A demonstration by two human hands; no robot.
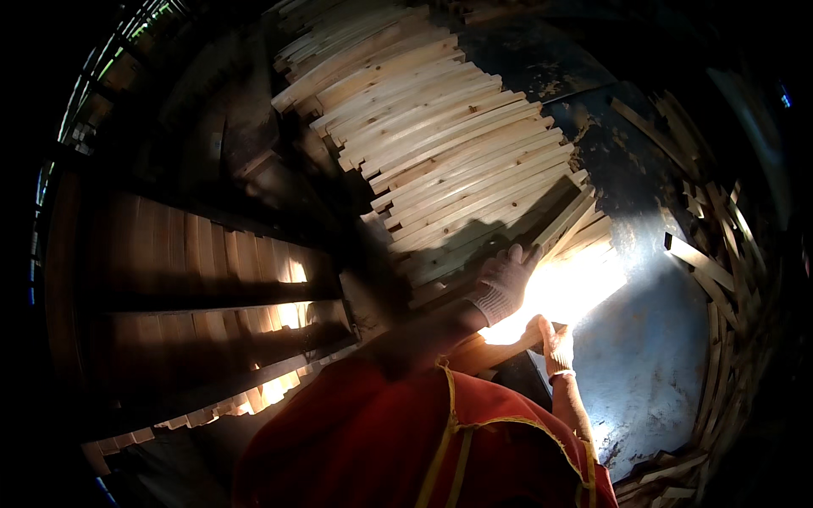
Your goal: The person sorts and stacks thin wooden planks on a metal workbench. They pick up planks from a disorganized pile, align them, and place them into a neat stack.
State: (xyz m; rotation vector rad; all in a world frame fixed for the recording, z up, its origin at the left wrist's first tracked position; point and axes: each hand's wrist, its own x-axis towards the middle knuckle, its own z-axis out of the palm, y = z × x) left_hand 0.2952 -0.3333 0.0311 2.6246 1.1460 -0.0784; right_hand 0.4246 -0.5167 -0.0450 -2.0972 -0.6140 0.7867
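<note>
My left hand (501, 284), in a pale knit glove, is closed at the near end of a wooden strip (566, 222) that slants up and away to the right. Lower and to the right, my right hand (556, 345), also gloved, grips the edge of a wooden board (487, 351) with its thumb on top. Strong sunlight washes out the wood between both hands, so its outline is lost there. Beyond my hands lies a long row of pale wooden strips (461, 157), side by side with uneven ends. A shadow falls across the nearest ones.
A worn blue-grey metal surface (652, 356) lies on the right. Loose offcuts (720, 262) heap along its right edge. At left stands a dark frame (212, 296) holding upright wooden slats (186, 250). Much of the surroundings is in deep shadow.
</note>
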